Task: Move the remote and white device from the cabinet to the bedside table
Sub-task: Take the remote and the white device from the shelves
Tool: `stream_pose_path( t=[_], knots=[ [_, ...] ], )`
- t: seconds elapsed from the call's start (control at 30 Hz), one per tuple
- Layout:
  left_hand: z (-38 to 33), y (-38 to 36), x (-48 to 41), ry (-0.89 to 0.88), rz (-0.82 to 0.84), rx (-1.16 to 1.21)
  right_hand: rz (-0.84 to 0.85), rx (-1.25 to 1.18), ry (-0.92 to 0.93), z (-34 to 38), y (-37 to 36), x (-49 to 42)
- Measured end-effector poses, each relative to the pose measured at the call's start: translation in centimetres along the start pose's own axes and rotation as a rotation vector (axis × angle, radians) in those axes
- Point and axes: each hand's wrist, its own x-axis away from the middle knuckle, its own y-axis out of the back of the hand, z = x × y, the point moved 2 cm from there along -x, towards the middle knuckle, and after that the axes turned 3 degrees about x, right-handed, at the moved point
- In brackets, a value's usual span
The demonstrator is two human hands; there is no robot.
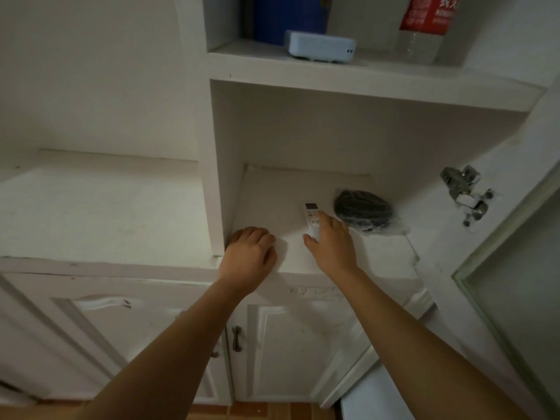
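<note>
The right hand [331, 247] lies on the remote [312, 218] in the cabinet [363, 86], fingers spread over it; the left hand [250, 253] rests curled at the shelf's near edge.

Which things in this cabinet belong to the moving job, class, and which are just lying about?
Belong to the job:
remote, under the right hand on the lower shelf
white device, on the upper shelf

Just lying about:
dark bundle in a clear bag, beside the remote
bottle with a red label
blue container, behind the white device
</note>
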Motion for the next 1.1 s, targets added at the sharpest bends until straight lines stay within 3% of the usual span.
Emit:
stream_pose_path(
  t=[0.57,1.1],
  knots=[
    [0.6,-0.3,0.0,-0.016,0.004,0.055,-0.080,-0.017,-0.115,0.4,0.2,0.4],
    [0.4,0.5,0.0,-0.060,0.104,0.071,-0.253,-0.165,-0.159,0.4,7.0,5.6]
  ],
)
